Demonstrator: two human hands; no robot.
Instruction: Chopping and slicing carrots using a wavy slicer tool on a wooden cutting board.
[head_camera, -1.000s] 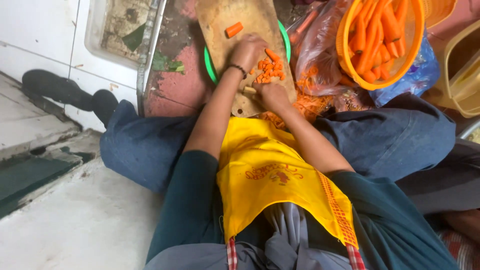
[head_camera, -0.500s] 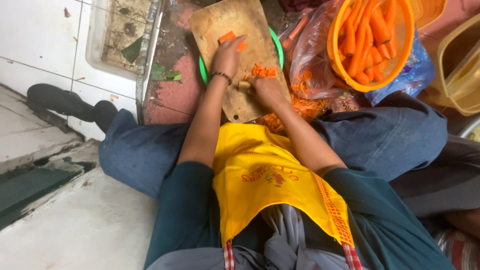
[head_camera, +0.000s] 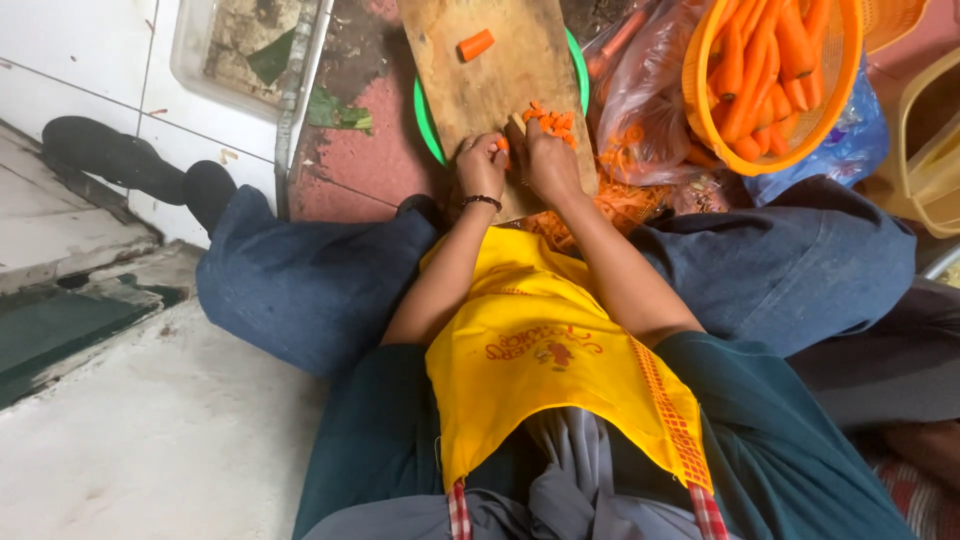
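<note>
A wooden cutting board (head_camera: 500, 85) lies across a green bowl (head_camera: 424, 112) in front of my knees. My left hand (head_camera: 482, 168) rests at the board's near end and pinches a small carrot piece (head_camera: 501, 146). My right hand (head_camera: 549, 165) is closed beside it, touching it, around what looks like a knife (head_camera: 517, 123), which is mostly hidden. A small heap of chopped carrot bits (head_camera: 552, 122) lies just beyond my fingers. One carrot chunk (head_camera: 476, 45) sits alone near the board's far end.
An orange basket (head_camera: 838, 85) of peeled carrots stands at the upper right, over a blue bag (head_camera: 852, 150). A clear plastic bag (head_camera: 640, 95) and carrot peelings (head_camera: 612, 205) lie beside the board. There is a yellow container (head_camera: 930, 150) at the far right and a white tiled step (head_camera: 90, 60) with a trough at the left.
My left hand reached up the board towards the lone chunk, then drew back to the near end beside my right hand, now pinching a carrot piece.
</note>
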